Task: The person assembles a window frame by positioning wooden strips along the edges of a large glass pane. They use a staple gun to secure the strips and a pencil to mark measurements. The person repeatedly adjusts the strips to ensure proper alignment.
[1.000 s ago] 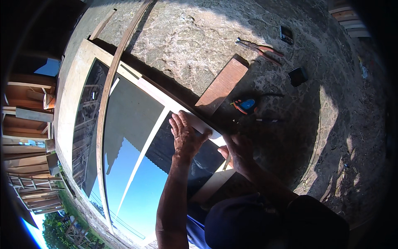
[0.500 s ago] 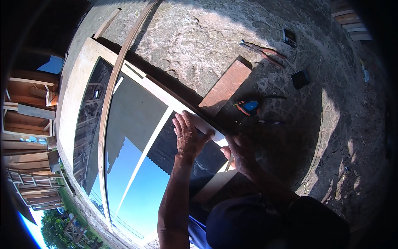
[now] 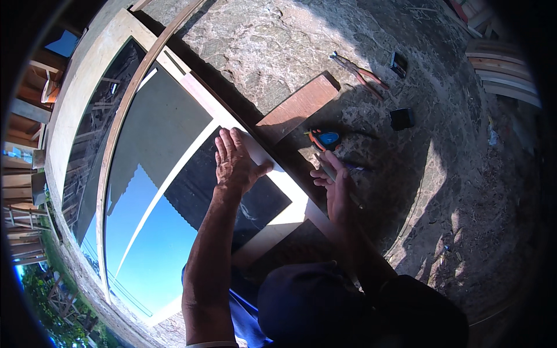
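A large pale wooden frame (image 3: 200,95) holds dark glass (image 3: 152,232) that mirrors the sky and a roof edge. My left hand (image 3: 234,165) lies flat on the frame's right-hand rail, fingers stretched and thumb apart, holding nothing. To its right, my right hand (image 3: 338,188) is raised just off the outer side of the rail. Its fingers are closed on a slim pencil-like tool (image 3: 328,167), slanting up to the left; its exact kind is unclear. Below both hands, a pale crosspiece (image 3: 278,225) meets the rail.
A long brown wooden strip (image 3: 129,98) crosses the frame. Beyond the rail lie a reddish-brown board (image 3: 299,107), a blue-and-orange tape measure (image 3: 326,139), orange-handled pliers (image 3: 361,76) and two small black boxes, one upper (image 3: 398,65), one lower (image 3: 401,119). Stacked timber (image 3: 502,69) stands far right.
My right hand has lifted off the frame's corner with the slim tool and moved up, away from the rail. My left hand stays flat on the rail. The whole view has shifted.
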The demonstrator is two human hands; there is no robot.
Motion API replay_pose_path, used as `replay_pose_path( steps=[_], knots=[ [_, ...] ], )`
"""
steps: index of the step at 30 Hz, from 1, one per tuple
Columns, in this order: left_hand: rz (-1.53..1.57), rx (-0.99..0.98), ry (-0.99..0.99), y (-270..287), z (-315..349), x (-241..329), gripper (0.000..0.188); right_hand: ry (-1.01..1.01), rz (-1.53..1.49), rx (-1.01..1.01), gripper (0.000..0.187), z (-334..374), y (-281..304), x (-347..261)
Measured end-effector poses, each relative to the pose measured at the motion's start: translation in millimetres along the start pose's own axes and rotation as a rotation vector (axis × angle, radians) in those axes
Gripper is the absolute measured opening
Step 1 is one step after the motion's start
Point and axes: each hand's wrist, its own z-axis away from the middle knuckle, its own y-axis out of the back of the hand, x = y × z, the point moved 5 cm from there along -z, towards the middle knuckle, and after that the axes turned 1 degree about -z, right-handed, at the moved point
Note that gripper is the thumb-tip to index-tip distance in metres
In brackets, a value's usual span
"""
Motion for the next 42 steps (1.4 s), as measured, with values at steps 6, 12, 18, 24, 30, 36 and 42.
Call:
replay_pose_path(
  steps=[6,12,18,24,30,36,42],
  knots=[
    [-0.059,-0.069,0.062,3.3,-0.8,1.5,0.138,-0.205,-0.267,-0.051,0.046,12.7,13.4,6.7],
    [-0.075,-0.09,0.072,0.3,-3.2,-0.6,0.137,-0.248,0.211,0.052,0.027,25.9,18.0,7.7],
    [-0.078,-0.077,0.058,-1.0,-2.9,-0.8,0.137,0.158,0.792,-0.163,0.024,30.9,-4.7,-4.3],
    [-0.086,-0.072,0.064,1.0,-2.4,-0.2,0.135,0.104,0.85,-0.2,0.026,38.8,-14.4,-11.2],
    [-0.113,-0.035,0.057,4.6,1.8,2.3,0.134,0.104,0.918,-0.24,0.026,39.8,-20.9,-13.1],
    [-0.089,-0.018,0.047,1.6,1.4,-0.9,0.134,0.359,0.997,-0.281,0.02,39.1,-17.9,-11.5],
    [-0.08,-0.026,0.046,-0.3,-1.5,-3.5,0.136,0.337,0.99,-0.273,0.017,25.0,-12.6,13.0]
  ],
)
